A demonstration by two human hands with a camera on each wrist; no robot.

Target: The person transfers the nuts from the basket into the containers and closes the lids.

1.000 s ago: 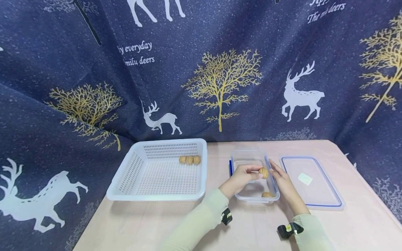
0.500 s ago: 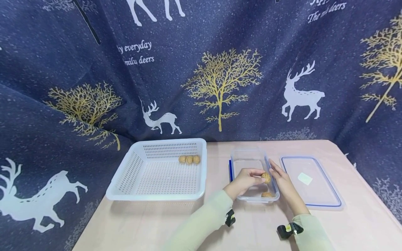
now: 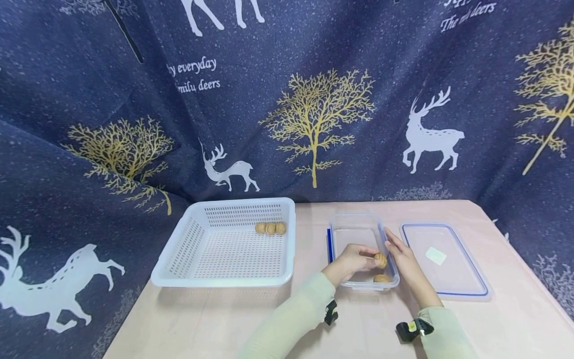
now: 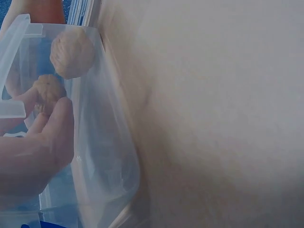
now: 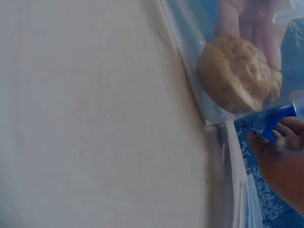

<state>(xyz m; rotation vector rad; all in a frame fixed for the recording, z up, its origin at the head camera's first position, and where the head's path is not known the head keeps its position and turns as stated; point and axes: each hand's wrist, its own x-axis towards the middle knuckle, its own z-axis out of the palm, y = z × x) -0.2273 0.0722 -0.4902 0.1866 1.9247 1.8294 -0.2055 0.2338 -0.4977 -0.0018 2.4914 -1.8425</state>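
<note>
A clear container (image 3: pixel 354 222) stands on the table with one walnut (image 3: pixel 381 278) at its near right corner. My left hand (image 3: pixel 351 262) pinches another walnut (image 3: pixel 380 260) between thumb and fingers, low inside the container, just behind the first one. In the left wrist view the left hand (image 4: pixel 38 152) shows through the clear wall, gripping its walnut (image 4: pixel 49 93) beside the other walnut (image 4: pixel 72 52). My right hand (image 3: pixel 409 267) rests with nearly straight fingers along the container's right side; the right wrist view shows this hand (image 5: pixel 282 161) at a blue clip (image 5: pixel 273 124).
A white perforated basket (image 3: pixel 224 282) on the left holds three walnuts (image 3: pixel 270 228) at its back right. The clear lid (image 3: pixel 448 279) with a blue seal and a pale square lies right of the container. A dark patterned cloth (image 3: pixel 287 109) hangs behind the table (image 3: pixel 202 324).
The left hand has moved toward the near end of the container and lower, carrying its walnut close to the one in the corner. The right hand has stayed in place.
</note>
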